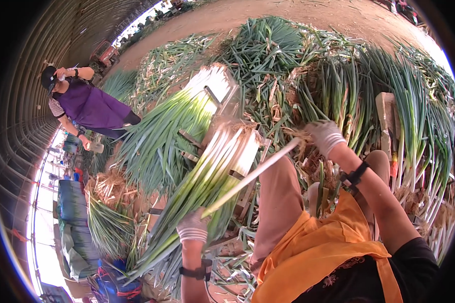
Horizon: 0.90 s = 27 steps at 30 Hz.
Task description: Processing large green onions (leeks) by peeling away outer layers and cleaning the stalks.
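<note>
A single long green onion (pixel 258 170) slants across in front of my knees, its white stem toward the upper right. My left hand (pixel 192 225), in a pale knit glove, is closed around its green part. At the other end, my right hand (pixel 324 135), gloved too, has its fingers drawn together at the brown, stringy root end; the fingertips are partly blurred. Under the stem lies a pile of trimmed green onions (pixel 227 156) with white ends facing away from me. A second pile (pixel 187 106) rests just beyond it, on a frame with dark uprights.
Untrimmed green onions (pixel 414 111) lean in heaps to the right, beside a pale wooden post (pixel 385 113). Another green heap (pixel 263 45) lies ahead among loose leaves. A person in a purple apron (pixel 93 108) stands at left, near a rooted bundle (pixel 111 217).
</note>
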Each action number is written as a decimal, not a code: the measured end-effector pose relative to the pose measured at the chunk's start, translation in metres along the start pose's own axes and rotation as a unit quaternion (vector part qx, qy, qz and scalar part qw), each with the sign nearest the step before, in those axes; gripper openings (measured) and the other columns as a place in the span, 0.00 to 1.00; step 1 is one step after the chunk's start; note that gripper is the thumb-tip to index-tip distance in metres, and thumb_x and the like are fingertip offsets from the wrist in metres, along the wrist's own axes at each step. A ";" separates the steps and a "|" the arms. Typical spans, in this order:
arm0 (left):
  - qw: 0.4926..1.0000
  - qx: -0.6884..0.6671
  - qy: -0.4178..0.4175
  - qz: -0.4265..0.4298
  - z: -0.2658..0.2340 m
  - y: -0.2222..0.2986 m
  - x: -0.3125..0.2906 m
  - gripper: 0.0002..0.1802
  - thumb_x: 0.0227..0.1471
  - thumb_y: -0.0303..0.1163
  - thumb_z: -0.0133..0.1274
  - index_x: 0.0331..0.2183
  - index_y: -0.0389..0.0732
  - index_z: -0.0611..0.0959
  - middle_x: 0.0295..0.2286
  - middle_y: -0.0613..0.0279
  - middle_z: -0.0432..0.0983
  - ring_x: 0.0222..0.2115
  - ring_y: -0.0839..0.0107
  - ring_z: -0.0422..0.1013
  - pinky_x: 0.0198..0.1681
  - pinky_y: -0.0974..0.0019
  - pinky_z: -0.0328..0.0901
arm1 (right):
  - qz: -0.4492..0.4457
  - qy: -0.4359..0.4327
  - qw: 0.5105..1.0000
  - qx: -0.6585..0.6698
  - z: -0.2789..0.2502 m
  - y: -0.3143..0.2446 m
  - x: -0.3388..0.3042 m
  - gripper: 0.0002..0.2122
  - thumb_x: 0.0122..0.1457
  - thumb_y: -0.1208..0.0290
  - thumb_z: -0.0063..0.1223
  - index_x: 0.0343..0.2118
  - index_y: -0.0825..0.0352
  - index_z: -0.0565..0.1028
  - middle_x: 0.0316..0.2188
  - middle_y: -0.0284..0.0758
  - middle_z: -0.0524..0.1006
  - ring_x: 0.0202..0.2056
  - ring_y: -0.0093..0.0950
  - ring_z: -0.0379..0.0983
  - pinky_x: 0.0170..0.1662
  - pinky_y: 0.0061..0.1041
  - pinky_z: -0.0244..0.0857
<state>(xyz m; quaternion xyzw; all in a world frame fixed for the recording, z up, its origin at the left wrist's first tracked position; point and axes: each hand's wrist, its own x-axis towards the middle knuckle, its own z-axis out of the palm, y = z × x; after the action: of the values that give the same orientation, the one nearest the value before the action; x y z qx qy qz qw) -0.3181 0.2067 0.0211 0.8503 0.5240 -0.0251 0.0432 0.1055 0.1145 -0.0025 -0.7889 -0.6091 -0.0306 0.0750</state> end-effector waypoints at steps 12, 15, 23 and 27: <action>0.976 0.048 -0.082 -0.196 0.128 -0.074 0.118 0.22 0.42 0.46 0.53 0.43 0.53 0.75 0.38 0.54 0.73 0.38 0.60 0.70 0.39 0.60 0.65 | 0.109 -0.347 0.928 0.082 0.137 0.073 -0.144 0.11 0.46 0.62 0.50 0.31 0.60 0.76 0.29 0.39 0.76 0.33 0.37 0.73 0.37 0.32 0.66; 0.982 0.060 -0.041 -0.173 0.139 -0.069 0.121 0.22 0.40 0.44 0.56 0.40 0.52 0.75 0.36 0.54 0.72 0.37 0.60 0.70 0.37 0.58 0.66 | 0.142 -0.397 0.896 0.137 0.147 0.065 -0.149 0.14 0.46 0.59 0.50 0.35 0.58 0.76 0.32 0.37 0.76 0.33 0.37 0.72 0.38 0.31 0.66; 0.979 0.053 0.020 -0.194 0.139 -0.047 0.132 0.31 0.35 0.40 0.61 0.45 0.47 0.71 0.44 0.54 0.65 0.43 0.55 0.63 0.44 0.58 0.61 | 0.128 -0.355 0.908 0.183 0.165 0.041 -0.139 0.15 0.48 0.60 0.47 0.36 0.62 0.75 0.34 0.41 0.75 0.36 0.39 0.72 0.38 0.33 0.65; 0.971 0.102 -0.020 -0.214 0.125 -0.063 0.139 0.23 0.32 0.41 0.61 0.35 0.45 0.78 0.43 0.55 0.67 0.43 0.57 0.63 0.44 0.59 0.61 | 0.089 -0.444 0.871 0.192 0.146 0.013 -0.107 0.15 0.45 0.62 0.50 0.36 0.63 0.75 0.33 0.41 0.76 0.36 0.39 0.72 0.38 0.34 0.65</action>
<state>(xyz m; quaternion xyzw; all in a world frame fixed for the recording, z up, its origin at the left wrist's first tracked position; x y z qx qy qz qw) -0.3121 0.3459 -0.1188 0.7175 0.6875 -0.1045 -0.0394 0.0845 0.0317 -0.1627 -0.7406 -0.4990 0.4471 -0.0510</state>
